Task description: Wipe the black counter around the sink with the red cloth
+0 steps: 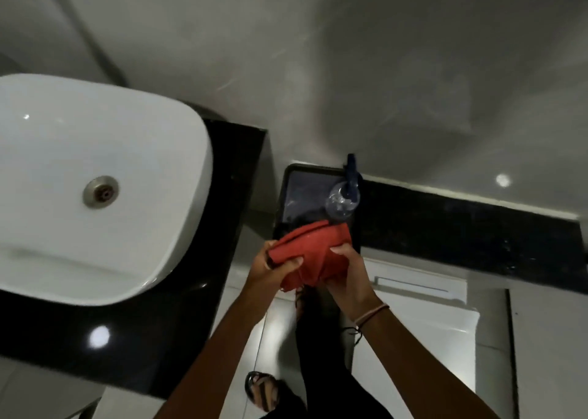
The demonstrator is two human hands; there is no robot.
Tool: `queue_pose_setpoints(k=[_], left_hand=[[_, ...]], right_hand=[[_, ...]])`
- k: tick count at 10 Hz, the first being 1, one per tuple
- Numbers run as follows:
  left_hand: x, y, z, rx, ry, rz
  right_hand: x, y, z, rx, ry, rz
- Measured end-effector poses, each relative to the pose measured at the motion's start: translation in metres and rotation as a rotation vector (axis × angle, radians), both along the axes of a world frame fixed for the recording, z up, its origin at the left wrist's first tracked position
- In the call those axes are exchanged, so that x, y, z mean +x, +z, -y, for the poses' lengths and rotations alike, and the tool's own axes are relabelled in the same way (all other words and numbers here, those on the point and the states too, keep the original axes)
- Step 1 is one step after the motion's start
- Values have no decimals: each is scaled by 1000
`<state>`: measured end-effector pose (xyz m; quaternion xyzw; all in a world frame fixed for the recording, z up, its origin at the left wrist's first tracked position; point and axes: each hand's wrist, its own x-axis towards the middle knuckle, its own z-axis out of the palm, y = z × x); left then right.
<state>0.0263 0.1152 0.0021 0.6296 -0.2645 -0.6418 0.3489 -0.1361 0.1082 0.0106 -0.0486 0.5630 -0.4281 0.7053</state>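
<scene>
We are looking down at our two hands, which meet just right of the frame's center, both grasping the red cloth [313, 253]. Our left hand [269, 264] pinches the cloth's left edge, thumb laid over the top of the fabric, while our right hand [345, 275] grips the bunched right side with fingers curled around it. The cloth is crumpled and folded between them, held in the air, not touching the counter.

The black counter [222, 243] fills the left half of the frame, glossy and catching a bright spot of ceiling light near the lower left. On it sits the white sink [105, 196], a rounded rectangular basin with a metal drain [101, 192] at its middle. The cloth hangs to the right of the counter's edge, over the gap beside it.

Just above the cloth in the frame stands a dark rectangular bin [292, 196], and a clear spray bottle [343, 200] with a dark blue trigger head rests at its upper right corner (whether it sits on the bin or behind it, we cannot tell). A black strip [461, 221] runs across the right of the frame along the wall's base. On our right wrist are thin bands [370, 316]. At the bottom center, a sandalled foot [262, 390] stands on the pale tiled floor [413, 339].
</scene>
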Motion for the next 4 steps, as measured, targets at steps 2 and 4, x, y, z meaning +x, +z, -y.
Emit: queue_pose_setpoints(k=[2, 4], left_hand=[[-13, -43, 73, 85, -60, 209], [-12, -50, 85, 23, -229, 348]], right_hand=[[-10, -31, 40, 53, 48, -345], [-32, -36, 41, 53, 511, -791]])
